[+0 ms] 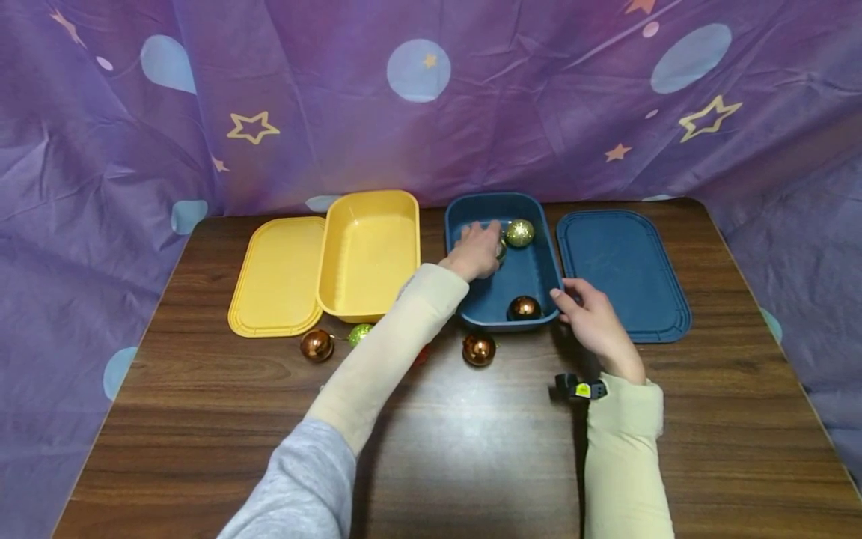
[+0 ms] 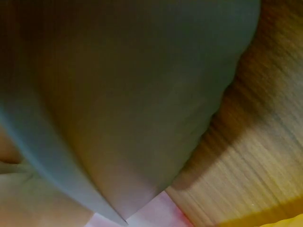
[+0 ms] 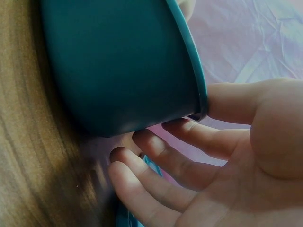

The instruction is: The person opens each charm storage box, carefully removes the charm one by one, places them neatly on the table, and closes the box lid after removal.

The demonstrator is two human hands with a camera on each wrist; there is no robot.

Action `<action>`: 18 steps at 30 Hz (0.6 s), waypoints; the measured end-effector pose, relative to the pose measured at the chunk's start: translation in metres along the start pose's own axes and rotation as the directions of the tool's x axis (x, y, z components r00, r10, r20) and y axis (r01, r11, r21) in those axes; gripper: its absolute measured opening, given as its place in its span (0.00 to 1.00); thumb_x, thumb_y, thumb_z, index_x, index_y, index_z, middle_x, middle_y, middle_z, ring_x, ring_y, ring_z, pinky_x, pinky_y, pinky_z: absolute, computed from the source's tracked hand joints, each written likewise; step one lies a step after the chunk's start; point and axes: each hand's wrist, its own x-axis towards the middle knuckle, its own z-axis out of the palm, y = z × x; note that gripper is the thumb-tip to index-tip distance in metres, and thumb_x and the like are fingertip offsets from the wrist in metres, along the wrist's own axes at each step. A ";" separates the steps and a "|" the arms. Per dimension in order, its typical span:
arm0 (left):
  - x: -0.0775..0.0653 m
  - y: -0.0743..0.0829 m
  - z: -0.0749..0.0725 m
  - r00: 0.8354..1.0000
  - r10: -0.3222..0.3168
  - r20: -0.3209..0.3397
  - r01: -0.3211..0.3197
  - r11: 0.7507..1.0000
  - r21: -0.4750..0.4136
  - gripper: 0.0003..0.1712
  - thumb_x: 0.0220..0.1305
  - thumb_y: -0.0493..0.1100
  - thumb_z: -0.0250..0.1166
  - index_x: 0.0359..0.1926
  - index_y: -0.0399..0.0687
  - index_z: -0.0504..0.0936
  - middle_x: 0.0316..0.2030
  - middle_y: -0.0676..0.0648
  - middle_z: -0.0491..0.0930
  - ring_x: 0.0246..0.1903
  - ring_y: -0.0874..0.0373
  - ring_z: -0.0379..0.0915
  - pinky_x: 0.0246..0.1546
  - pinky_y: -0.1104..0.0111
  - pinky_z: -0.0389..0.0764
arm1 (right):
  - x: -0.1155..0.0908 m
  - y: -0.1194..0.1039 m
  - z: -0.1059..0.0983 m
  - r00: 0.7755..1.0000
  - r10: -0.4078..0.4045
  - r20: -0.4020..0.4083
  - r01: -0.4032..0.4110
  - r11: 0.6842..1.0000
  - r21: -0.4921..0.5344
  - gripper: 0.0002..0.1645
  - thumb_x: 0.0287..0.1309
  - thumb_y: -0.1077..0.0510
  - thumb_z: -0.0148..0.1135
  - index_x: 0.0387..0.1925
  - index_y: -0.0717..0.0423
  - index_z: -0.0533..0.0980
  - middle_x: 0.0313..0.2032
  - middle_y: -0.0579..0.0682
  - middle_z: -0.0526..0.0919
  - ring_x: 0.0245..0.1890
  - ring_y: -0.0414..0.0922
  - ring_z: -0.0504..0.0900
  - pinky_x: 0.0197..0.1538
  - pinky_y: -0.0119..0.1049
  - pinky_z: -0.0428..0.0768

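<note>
Pinching the blue box with our right hand, we should steady it, letting our left hand, grip unclear, work gently at the ball beneath.

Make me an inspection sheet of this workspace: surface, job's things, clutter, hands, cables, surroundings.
Surface: wood-grain table, some glare.
Job's things: blue box, uncovered, holds gold ball, brown ball and a partly hidden ball; yellow box, uncovered; blue lid and yellow lid beside boxes; on table, two more brown balls, green ball and something red, mostly hidden.
Clutter: nothing seen.
Hands: left hand in blue box at the partly hidden ball, grip unclear; right hand grips blue box's rim.
Cables: nothing seen.
Surroundings: purple curtain with stars.
</note>
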 end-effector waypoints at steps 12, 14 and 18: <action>-0.004 -0.001 0.002 1.000 0.017 -0.016 -0.017 1.000 -0.011 0.32 0.57 0.35 0.65 0.61 0.49 0.62 0.59 0.39 0.60 0.50 0.47 0.67 0.49 0.59 0.76 | 0.000 0.001 0.000 1.000 -0.017 -0.005 0.017 1.000 -0.006 0.35 0.73 0.46 0.41 0.68 0.68 0.58 0.57 0.69 0.72 0.45 0.57 0.79 0.43 0.33 0.76; -0.005 -0.001 0.001 0.999 0.038 -0.024 -0.038 0.999 -0.002 0.33 0.57 0.35 0.65 0.62 0.49 0.63 0.59 0.39 0.60 0.49 0.47 0.68 0.47 0.60 0.77 | 0.000 0.001 0.000 1.000 -0.019 -0.005 0.019 1.000 -0.007 0.35 0.73 0.46 0.41 0.68 0.68 0.58 0.57 0.69 0.72 0.45 0.57 0.79 0.42 0.32 0.76; -0.008 0.001 -0.002 0.995 0.089 -0.044 -0.089 0.996 0.003 0.35 0.56 0.35 0.65 0.63 0.50 0.63 0.57 0.39 0.61 0.47 0.46 0.70 0.44 0.59 0.78 | 0.000 0.001 0.000 1.000 -0.024 -0.009 0.024 1.000 -0.015 0.35 0.73 0.46 0.41 0.68 0.69 0.58 0.57 0.69 0.72 0.44 0.57 0.79 0.42 0.31 0.75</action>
